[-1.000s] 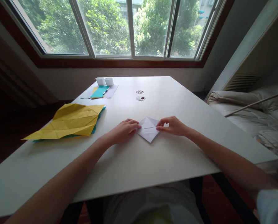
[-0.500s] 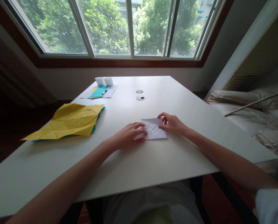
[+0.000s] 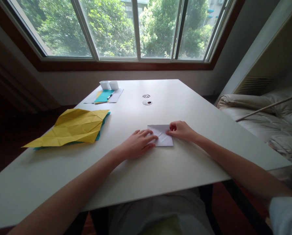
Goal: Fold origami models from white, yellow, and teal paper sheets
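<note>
White folded paper (image 3: 162, 136) lies flat near the middle of the table (image 3: 185, 169), light, thin and prone to slide, so my left hand (image 3: 137, 146) presses its near corner with flat spread fingers while my right hand (image 3: 181, 130) pinches its far-right edge

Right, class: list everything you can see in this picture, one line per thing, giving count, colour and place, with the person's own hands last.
folded paper: one, white, table centre, under both hands
creased sheet: one, yellow, table left, on a teal sheet
small sheet: one, teal, far left, on pale paper
pen: one, on the small sheet
cups: two, white, far left edge
table: one, white
window: trees outside
sofa: one, cream, right
left hand: flat on the folded paper
right hand: pinching its right corner
</note>
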`<state>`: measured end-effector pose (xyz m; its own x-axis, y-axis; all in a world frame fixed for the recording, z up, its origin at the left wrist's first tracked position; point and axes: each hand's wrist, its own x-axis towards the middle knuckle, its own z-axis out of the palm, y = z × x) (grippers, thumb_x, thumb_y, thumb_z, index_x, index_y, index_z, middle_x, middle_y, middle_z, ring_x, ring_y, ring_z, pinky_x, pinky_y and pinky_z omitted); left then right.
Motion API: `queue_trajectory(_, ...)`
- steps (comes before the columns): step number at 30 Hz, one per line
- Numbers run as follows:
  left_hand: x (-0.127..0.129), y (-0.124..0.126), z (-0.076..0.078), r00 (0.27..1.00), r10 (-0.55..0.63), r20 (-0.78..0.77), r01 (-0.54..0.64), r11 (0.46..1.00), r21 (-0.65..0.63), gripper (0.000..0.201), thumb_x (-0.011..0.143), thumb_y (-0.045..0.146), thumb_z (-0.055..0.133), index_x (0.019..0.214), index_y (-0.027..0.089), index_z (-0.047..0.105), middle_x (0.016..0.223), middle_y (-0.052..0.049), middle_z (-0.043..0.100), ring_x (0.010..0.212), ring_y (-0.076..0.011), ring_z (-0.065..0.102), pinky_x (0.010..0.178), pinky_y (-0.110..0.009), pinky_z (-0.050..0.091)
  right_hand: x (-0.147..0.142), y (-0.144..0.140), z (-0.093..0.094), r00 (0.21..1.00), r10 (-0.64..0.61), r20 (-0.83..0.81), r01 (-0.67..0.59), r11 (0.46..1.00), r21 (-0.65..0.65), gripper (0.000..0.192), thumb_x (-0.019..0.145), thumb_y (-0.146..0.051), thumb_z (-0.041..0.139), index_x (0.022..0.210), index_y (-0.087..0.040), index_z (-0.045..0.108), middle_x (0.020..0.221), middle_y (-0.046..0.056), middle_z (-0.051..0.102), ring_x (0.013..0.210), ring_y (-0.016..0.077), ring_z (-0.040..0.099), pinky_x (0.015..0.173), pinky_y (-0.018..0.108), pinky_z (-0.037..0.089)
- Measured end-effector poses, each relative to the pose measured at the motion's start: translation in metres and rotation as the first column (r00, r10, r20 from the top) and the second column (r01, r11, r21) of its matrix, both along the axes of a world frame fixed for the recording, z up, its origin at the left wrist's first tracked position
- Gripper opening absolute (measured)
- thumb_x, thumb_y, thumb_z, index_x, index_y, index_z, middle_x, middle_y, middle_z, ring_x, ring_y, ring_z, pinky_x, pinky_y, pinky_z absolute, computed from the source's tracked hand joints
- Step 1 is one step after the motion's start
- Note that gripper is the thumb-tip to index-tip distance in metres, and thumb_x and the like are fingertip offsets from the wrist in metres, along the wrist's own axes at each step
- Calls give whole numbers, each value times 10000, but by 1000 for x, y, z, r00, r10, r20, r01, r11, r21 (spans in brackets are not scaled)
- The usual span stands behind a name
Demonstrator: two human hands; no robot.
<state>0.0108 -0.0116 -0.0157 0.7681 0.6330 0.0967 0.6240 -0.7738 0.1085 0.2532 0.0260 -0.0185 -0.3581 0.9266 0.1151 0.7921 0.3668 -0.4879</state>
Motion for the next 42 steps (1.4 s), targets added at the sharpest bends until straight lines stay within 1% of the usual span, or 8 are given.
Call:
queue_trajectory(5,-5,6,-2,998,62,12,-62,998,5,312,919,387,311,1136,243,484,1274,-76,481,1206,-241,401,969,-438,320,-2,-3,0,999,46,-8,-46,999,-5,194,684,-376,636,677,-184,606,671,-5,639,593,109,546,533,215,366)
queue_trajectory(9,-6,8,-5,997,71,23,-71,997,13,311,908,377,348,1153,242,483,1290,-64,474,1229,-257,361,974,-433,322,-2,-3,-2,999,50,-21,-50,998,31,214,680,-392,645,699,-187,587,699,-9,643,589,104,543,525,212,355)
queue_trajectory(15,-5,6,-4,999,4,47,-7,998,61,331,917,312,347,1199,343,517,1181,-61,521,1101,-238,444,932,-426,339,-1,-3,-2,998,57,-10,-56,997,50,222,684,-402,642,702,-191,576,710,-10,646,604,108,547,538,215,358)
queue_trajectory(21,-5,6,-3,997,-40,73,36,998,47,341,905,221,367,1162,330,562,1133,-64,538,1033,-200,490,916,-386,339,-1,-3,-2,999,52,9,-52,997,60,206,708,-402,616,706,-197,595,708,-11,645,608,111,546,539,218,359)
queue_trajectory(28,-5,5,-4,998,-30,63,26,998,62,340,904,256,373,1192,331,538,1143,-71,520,1005,-211,494,902,-392,353,-6,-8,1,999,7,37,-12,992,123,100,711,-302,616,742,-206,617,711,-12,642,629,114,550,579,221,374)
queue_trajectory(31,-5,5,-4,998,-19,65,16,999,49,342,902,258,375,1194,338,535,1145,-66,518,1003,-213,494,903,-393,357,-7,-8,1,998,55,26,-59,986,154,80,711,-274,619,742,-201,616,705,-8,638,653,120,557,605,225,386)
queue_trajectory(38,-5,5,-3,997,-20,73,18,1000,25,356,894,246,382,1203,350,526,1142,-62,522,1001,-214,490,899,-387,363,-6,-7,-1,968,248,-24,-241,956,165,64,746,-222,572,765,-191,625,729,3,650,647,116,575,626,229,417)
queue_trajectory(42,-5,5,-2,997,-21,70,20,1000,24,358,898,245,376,1206,353,523,1142,-63,520,1005,-215,486,903,-388,361,-5,-7,0,958,286,-3,-282,945,165,78,754,-214,573,777,-188,643,731,9,653,658,117,578,636,228,422)
